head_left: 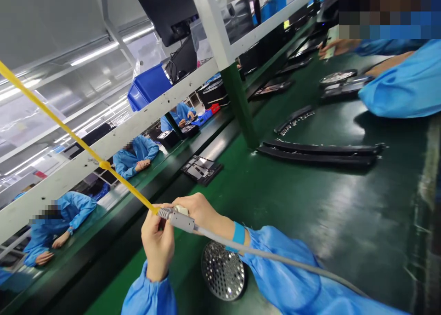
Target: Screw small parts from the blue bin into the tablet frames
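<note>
Green bench [310, 195]; left hand [157, 243], right hand [203, 213] together at grey cable fitting [183, 221], exact grips hidden. Apparent step: handling fitting; next move calls for steadiness.

Through the head camera I saw a factory workshop, apparently for electronics assembly. A long green workbench [327, 204] ran into the distance, with an opened flat electronic device [201, 168] lying on it, its inner parts exposed. Co-workers in matching blue smocks [77, 209] were lined up along the far side, and another blue sleeve [406, 85] reached in at the right. Overhead I made out tube lights [93, 54]; a flat-panel monitor [165, 11] and a blue plastic bin [149, 87] stood above a white metal rail [193, 81].
</note>
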Available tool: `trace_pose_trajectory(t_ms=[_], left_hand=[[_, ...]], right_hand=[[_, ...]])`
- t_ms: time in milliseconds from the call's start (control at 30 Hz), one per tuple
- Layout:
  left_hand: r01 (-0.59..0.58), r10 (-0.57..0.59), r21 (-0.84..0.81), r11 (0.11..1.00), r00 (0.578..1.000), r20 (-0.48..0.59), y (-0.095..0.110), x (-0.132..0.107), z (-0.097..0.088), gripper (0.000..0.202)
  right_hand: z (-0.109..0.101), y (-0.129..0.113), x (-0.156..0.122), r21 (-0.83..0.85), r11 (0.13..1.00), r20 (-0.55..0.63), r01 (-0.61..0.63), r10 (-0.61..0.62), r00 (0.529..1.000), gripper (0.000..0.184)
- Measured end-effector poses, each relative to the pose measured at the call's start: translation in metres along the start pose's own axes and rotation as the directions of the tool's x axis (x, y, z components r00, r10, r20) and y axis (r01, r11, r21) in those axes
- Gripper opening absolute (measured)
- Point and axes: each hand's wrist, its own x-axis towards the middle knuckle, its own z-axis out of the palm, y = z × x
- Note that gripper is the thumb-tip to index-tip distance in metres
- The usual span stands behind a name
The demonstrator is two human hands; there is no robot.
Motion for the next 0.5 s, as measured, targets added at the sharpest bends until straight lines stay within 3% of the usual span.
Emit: trace_pose_trajectory(t_ms=[100,167,233,367,433,500], left_hand=[[0.136,-0.136,0.024,0.990,0.991,0.006,-0.012,-0.009,-0.003,0.017],[0.303,-0.302,0.050,0.952,0.953,-0.030,-0.029,-0.031,-0.009,0.032],[0.479,-0.474,0.099,0.872,0.878,-0.065,-0.051,-0.068,-0.019,0.051],[0.723,-0.729,0.255,0.642,0.679,-0.091,-0.102,-0.159,-0.050,0.082],[0.765,-0.772,0.305,0.567,0.623,-0.128,-0.121,-0.190,-0.064,0.087],[0.779,-0.807,0.336,0.529,0.584,-0.083,-0.130,-0.206,-0.071,0.088]], right_hand=[[0.002,0.001,0.000,0.027,0.996,0.081,-0.087,0.084,0.993,0.020],[0.005,0.002,0.000,0.046,0.982,0.038,-0.184,0.183,0.982,0.018],[0.008,0.004,0.001,0.073,0.957,-0.050,-0.281,0.285,0.957,0.017],[0.003,0.007,0.005,0.253,0.900,-0.173,-0.355,0.403,0.899,0.020],[-0.005,0.009,0.006,0.347,0.871,-0.218,-0.347,0.435,0.874,0.024],[-0.014,0.011,0.006,0.372,0.862,-0.226,-0.344,0.444,0.867,0.029]])
